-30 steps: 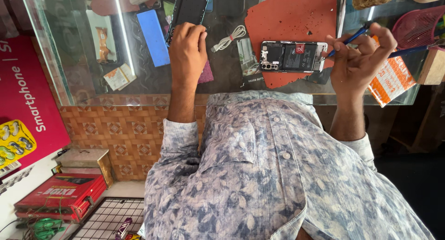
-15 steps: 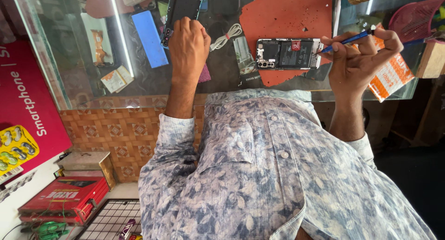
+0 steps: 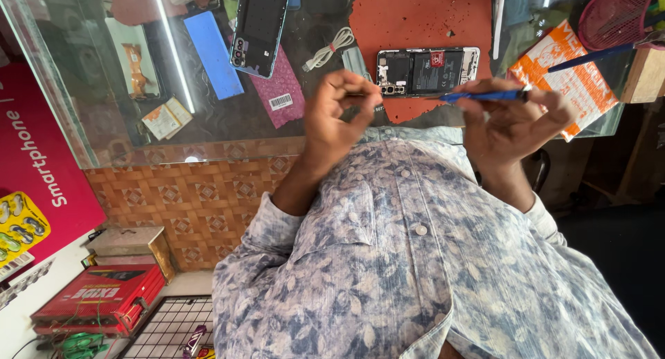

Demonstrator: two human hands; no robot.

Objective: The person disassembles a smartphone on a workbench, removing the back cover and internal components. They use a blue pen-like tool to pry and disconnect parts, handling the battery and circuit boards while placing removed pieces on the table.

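Right now my right hand (image 3: 516, 120) pinches a blue screwdriver (image 3: 485, 95) that lies level, its tip pointing toward my left hand (image 3: 336, 113). That left hand is curled with thumb and forefinger pressed together; something tiny may sit between them, but I cannot tell from this view. Both hands hover in front of my chest, just short of the near edge of the glass desk (image 3: 104, 123). Past them, on an orange mat (image 3: 422, 16) near that edge, lies an opened phone (image 3: 427, 71) with its insides showing, just beyond the screwdriver. Left of it rests a coiled white cable (image 3: 329, 48), then a phone back cover (image 3: 260, 26) lying over a maroon card (image 3: 277, 89), beside a blue slab (image 3: 213, 54). Toward the desk's right end sit an orange-and-white packet (image 3: 564, 71) and a pink basket (image 3: 616, 16).
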